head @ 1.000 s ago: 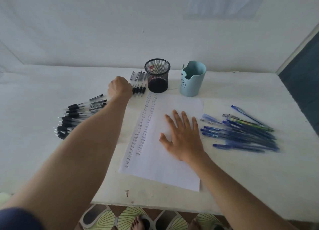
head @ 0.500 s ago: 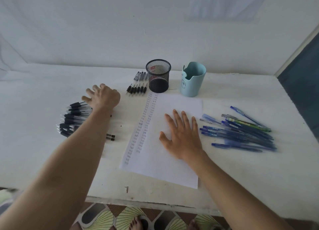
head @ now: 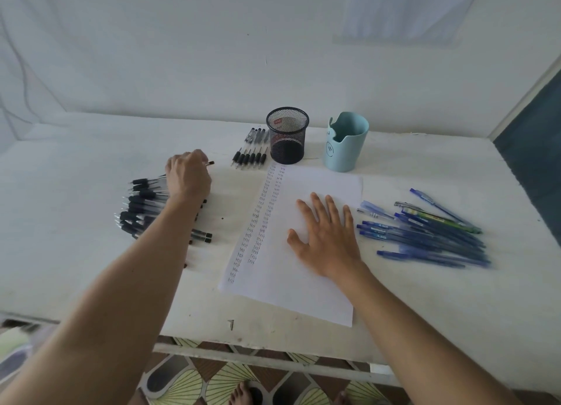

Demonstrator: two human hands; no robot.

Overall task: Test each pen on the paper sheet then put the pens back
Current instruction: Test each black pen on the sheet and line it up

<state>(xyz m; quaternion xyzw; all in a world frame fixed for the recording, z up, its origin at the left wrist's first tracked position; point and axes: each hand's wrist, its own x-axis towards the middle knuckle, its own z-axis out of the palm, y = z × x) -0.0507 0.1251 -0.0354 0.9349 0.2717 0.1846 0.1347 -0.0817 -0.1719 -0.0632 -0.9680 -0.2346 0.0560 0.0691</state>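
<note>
Your left hand (head: 188, 178) pinches black pen (head: 210, 163); long axis points right, toward paper sheet (head: 318, 186) lying right of grip. Your right hand (head: 328, 240), fingers spread flat, pins sheet.

two hands (head: 188, 177) (head: 326, 243), two pen cups (head: 287, 136) (head: 346, 142), one sheet (head: 303, 289)

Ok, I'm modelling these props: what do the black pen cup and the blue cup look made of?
The black pen cup looks like metal wire mesh, matte black: its grid wall is see-through, its rim solid. The blue cup looks like moulded plastic, smooth, satin: opaque pale wall, notched rim, a face on it. Looks only.
</note>
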